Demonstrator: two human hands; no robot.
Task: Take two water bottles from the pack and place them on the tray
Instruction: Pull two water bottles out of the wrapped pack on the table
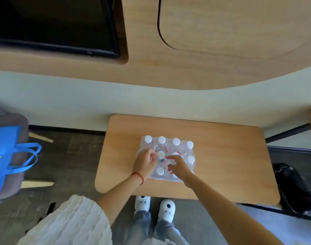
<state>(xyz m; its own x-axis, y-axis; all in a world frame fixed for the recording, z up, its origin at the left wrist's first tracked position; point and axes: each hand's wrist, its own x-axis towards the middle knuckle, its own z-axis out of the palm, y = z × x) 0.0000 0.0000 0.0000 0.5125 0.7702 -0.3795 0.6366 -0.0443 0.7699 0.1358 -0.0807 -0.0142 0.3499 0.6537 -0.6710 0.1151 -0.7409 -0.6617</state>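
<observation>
A shrink-wrapped pack of water bottles point(184, 151) with white caps stands in the middle of a small wooden table point(227, 156). My left hand point(145, 164) rests on the pack's left side, its fingers curled at the plastic wrap beside a middle bottle's cap point(161, 154). My right hand point(179, 166) lies on top of the pack toward its right, fingers spread over the wrap and hiding some caps. Whether either hand has a firm hold of the wrap is unclear. No tray is in view.
A blue tote bag point(4, 156) sits on a grey seat at the left. A dark bag point(292, 188) lies on the floor to the table's right. A black screen point(54, 23) hangs on the wooden wall behind. My feet point(154, 206) stand at the table's near edge.
</observation>
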